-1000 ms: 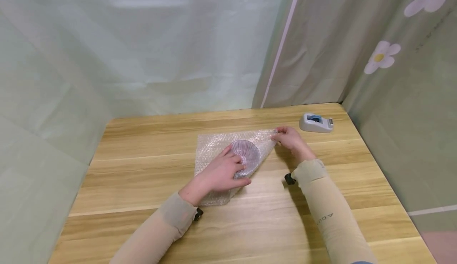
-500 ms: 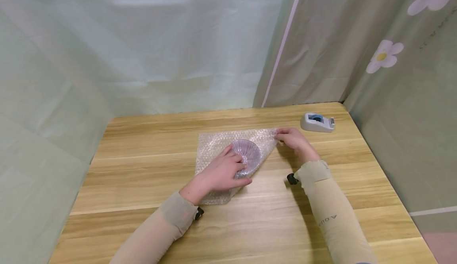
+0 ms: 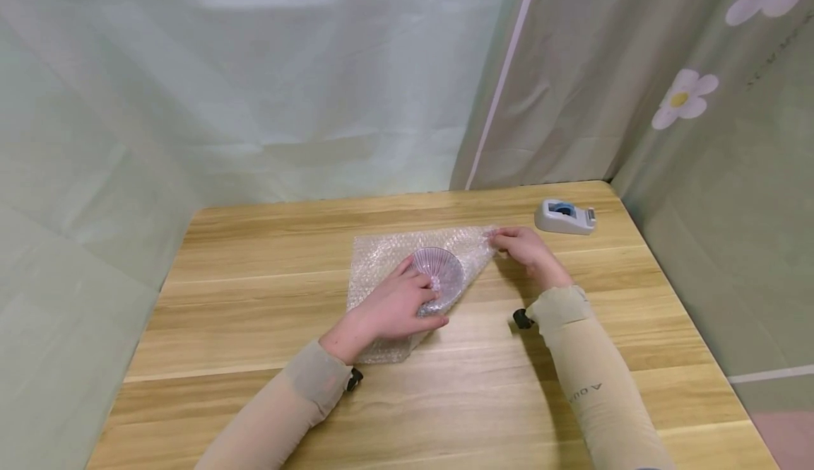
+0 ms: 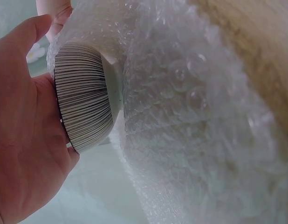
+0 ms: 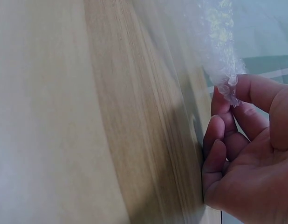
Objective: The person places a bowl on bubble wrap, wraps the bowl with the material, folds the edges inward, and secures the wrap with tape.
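Note:
A small striped bowl (image 3: 445, 272) stands upright on a sheet of bubble wrap (image 3: 375, 258). In the left wrist view the dark thin lines on the bowl's outer wall (image 4: 83, 88) show clearly. My left hand (image 3: 397, 304) lies over the bowl with its fingers spread, fingertips reaching inside and the thumb held out straight at the near side. At the sheet's far right corner, my right hand (image 3: 521, 247) pinches the bubble wrap between thumb and fingers. The right wrist view shows the crumpled wrap corner (image 5: 230, 86) in that pinch. The wrap's right edge runs diagonally up close beside the bowl.
A grey tape dispenser (image 3: 564, 218) with a blue roll stands at the back right of the wooden table (image 3: 254, 300), just beyond my right hand. Pale curtains (image 3: 318, 88) hang behind and on both sides of the table.
Hardly anything moves. My right hand has shifted very slightly to the right with the wrap corner; my left hand stays on the bowl.

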Demonstrator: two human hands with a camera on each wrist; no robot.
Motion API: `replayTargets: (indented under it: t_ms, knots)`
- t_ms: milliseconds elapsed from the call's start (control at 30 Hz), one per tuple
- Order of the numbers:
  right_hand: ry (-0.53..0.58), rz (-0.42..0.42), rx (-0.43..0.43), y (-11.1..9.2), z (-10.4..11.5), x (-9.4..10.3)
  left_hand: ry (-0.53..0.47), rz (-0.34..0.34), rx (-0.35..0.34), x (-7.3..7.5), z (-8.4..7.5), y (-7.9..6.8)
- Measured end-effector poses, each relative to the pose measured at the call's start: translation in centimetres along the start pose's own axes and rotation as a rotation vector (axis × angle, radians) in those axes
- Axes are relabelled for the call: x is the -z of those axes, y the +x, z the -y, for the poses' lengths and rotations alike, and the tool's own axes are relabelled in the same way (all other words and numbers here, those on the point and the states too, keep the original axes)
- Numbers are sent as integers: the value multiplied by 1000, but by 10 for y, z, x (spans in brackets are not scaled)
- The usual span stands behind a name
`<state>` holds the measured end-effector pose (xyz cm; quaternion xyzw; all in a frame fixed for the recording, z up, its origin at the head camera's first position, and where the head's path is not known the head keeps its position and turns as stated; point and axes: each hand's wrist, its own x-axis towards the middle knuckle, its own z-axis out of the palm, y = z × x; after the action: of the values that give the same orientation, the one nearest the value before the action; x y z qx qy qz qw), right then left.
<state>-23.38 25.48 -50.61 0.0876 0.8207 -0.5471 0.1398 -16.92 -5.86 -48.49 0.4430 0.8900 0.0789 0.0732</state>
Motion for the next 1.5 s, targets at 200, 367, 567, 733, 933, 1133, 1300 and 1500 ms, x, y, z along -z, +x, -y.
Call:
replayTargets:
  t_ms: [200,367,567,733,933,1133,1300,1500]
  knots:
    - [5,-8,4,-1,0,0,-5,-10,-5,-1,1,0]
    - [-9,-11,-1,-2,-1,-1,-8,-8,-6,-1,1,0]
    - [-13,-4,2,-3,-2,0,-1,4,0,-1,0,0]
    - [5,-14,41,-6,-3,-2,12,-4,-8,0,0,0]
    - [61,-26,89,-13,1,-6,23,1,-12,1,1,1]
    - [129,-38,103,-29,18,-13,35,-1,-19,0,1,1]
    - [119,-67,119,-40,31,-17,42,-2,-16,0,1,1]
    - [78,-115,179,-51,42,-23,32,1,-13,2,-1,1]
